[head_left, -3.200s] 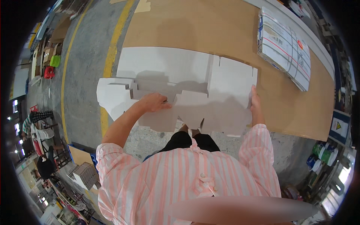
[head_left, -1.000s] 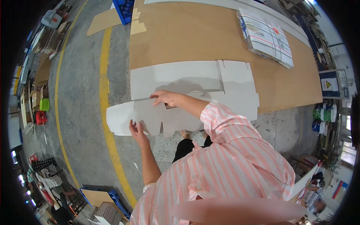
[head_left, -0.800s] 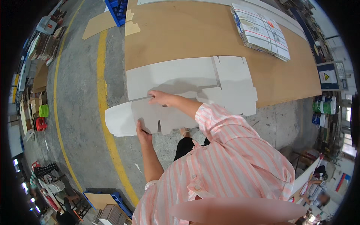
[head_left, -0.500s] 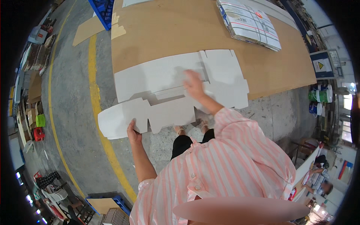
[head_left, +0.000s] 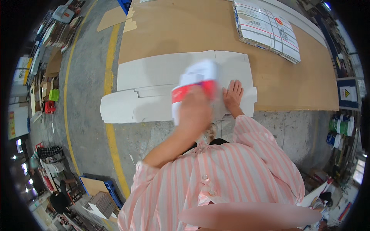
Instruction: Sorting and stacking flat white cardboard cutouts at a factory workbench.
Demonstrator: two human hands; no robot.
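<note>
A large white cardboard blank (head_left: 154,69) with folds and cut slots lies on the brown board, its near edge hanging toward me. My right hand (head_left: 233,95) presses flat on its right part, fingers stretched out. Over the middle, my left hand (head_left: 195,109) grips a printed cardboard piece (head_left: 192,82), white with a red band and some blue, tilted up and smeared by motion. Whether this piece is a raised flap of the blank or a separate one, I cannot tell. The left hand's fingertips are hidden behind the hand.
A strapped bundle of printed flat cartons (head_left: 266,30) lies at the far right of the brown board (head_left: 293,84). A blue panel with a yellow warning sign (head_left: 347,93) stands beyond its right edge. Yellow lines (head_left: 110,133) run along the grey floor at left.
My left hand has moved from the blank's left end to its middle and now holds the printed piece up. My right hand has shifted right and come down flat. The view has turned slightly.
</note>
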